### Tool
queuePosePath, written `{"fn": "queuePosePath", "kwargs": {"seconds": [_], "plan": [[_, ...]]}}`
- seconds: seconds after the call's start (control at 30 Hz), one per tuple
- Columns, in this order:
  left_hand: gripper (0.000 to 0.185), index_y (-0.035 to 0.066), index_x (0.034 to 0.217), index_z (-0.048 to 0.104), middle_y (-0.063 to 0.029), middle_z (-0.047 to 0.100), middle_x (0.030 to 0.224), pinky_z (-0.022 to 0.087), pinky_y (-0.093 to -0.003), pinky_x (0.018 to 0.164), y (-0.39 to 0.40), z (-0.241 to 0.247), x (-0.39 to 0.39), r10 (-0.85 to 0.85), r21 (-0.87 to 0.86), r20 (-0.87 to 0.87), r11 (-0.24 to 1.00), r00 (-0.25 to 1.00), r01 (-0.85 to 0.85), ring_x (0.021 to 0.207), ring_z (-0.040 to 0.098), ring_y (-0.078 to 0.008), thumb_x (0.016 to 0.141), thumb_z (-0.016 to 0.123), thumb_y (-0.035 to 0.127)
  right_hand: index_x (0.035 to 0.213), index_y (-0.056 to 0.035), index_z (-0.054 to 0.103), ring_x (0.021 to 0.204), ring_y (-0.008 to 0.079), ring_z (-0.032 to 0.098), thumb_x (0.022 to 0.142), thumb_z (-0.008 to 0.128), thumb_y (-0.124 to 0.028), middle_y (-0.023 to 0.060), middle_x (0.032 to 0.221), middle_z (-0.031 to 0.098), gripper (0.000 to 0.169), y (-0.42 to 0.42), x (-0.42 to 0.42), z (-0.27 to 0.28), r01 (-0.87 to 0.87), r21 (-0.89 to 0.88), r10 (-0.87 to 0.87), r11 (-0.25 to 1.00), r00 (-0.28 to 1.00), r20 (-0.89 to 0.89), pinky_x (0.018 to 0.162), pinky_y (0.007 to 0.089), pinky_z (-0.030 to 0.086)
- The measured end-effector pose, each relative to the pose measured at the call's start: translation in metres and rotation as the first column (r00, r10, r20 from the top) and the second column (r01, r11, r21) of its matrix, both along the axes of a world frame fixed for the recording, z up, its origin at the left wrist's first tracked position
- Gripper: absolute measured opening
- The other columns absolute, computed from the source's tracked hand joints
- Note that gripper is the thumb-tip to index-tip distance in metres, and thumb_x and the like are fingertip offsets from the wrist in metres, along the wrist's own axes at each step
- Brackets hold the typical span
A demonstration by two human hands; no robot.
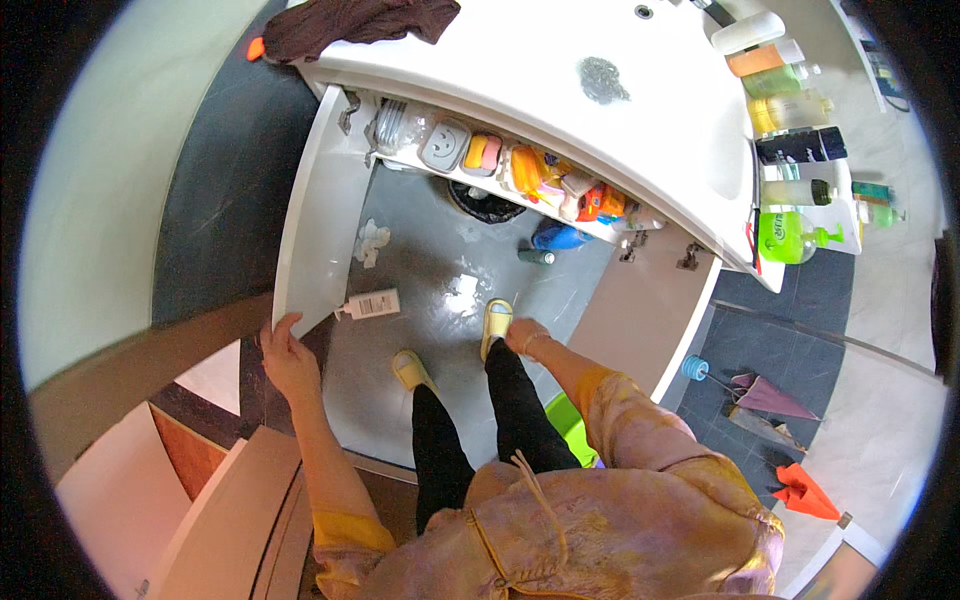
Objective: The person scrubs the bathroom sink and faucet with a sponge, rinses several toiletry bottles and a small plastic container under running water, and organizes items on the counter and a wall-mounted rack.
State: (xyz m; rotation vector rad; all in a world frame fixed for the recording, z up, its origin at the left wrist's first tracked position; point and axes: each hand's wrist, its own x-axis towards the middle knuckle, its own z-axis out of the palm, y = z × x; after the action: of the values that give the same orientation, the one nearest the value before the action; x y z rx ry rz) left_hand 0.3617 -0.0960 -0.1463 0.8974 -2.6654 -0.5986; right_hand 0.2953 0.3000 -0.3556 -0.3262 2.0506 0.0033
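My left hand [289, 360] has its fingers on the free edge of the opened left cabinet door [319, 202]. My right hand [525, 337] hangs above the floor near a yellow slipper, with its fingers curled; whether anything is inside it cannot be seen. The right cabinet door [645, 300] also stands open. Between the doors, the cabinet shelf [420, 161] holds a grey box with a smiling face [445, 145], a box with yellow and pink sponges [482, 154], an orange bottle [525, 169] and several packets. A white pump bottle [373, 303] lies on the floor by the left door.
Above is a white washbasin [525, 67] with several bottles at its right and a dark cloth [352, 30] at its left. On the floor are a black-lined bin [487, 206], a blue bottle [559, 235], a small green bottle [536, 257] and crumpled tissue [370, 242].
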Motion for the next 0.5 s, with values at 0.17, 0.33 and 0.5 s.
{"fn": "queuePosePath", "kwargs": {"seconds": [0.17,0.33,0.5], "plan": [[0.031,0.006,0.098,0.064,-0.0194,0.056,0.104,0.047,-0.0345,0.077,-0.002,-0.012,0.002,-0.058,0.047,-0.157,0.997,0.986,0.066,0.092,0.059,-0.0341,0.08,0.043,-0.007,0.08,-0.0058,0.07,0.061,0.0166,0.061,0.083,0.057,-0.036,0.0069,0.068,0.067,0.033,-0.102,-0.108,-0.021,0.783,-0.53,-0.839,0.327,0.499,0.219,0.058,0.0333,0.048],[0.025,0.001,0.101,0.062,-0.0163,0.057,0.105,0.045,-0.0345,0.083,0.005,-0.006,-0.002,-0.077,0.042,-0.132,0.996,0.988,0.083,0.096,0.057,-0.029,0.088,0.04,0.001,0.074,-0.0025,0.067,0.044,0.0164,0.054,0.082,0.06,-0.038,0.0075,0.055,0.06,0.037,-0.169,-0.222,-0.102,0.73,-0.646,-0.933,0.224,0.352,0.075,0.043,0.0322,0.042],[0.027,0.004,0.112,0.061,-0.0234,0.042,0.129,0.042,-0.0419,0.091,0.012,-0.02,-0.019,-0.143,-0.44,-0.014,0.89,0.99,0.122,0.12,0.041,-0.0347,0.095,0.046,0.018,0.083,0.0016,0.067,0.058,0.0253,0.064,0.079,0.061,-0.039,0.0147,0.069,0.065,0.042,-0.202,-0.292,-0.126,0.809,-0.578,-0.992,0.109,0.128,-0.007,0.055,0.036,0.05]]}}
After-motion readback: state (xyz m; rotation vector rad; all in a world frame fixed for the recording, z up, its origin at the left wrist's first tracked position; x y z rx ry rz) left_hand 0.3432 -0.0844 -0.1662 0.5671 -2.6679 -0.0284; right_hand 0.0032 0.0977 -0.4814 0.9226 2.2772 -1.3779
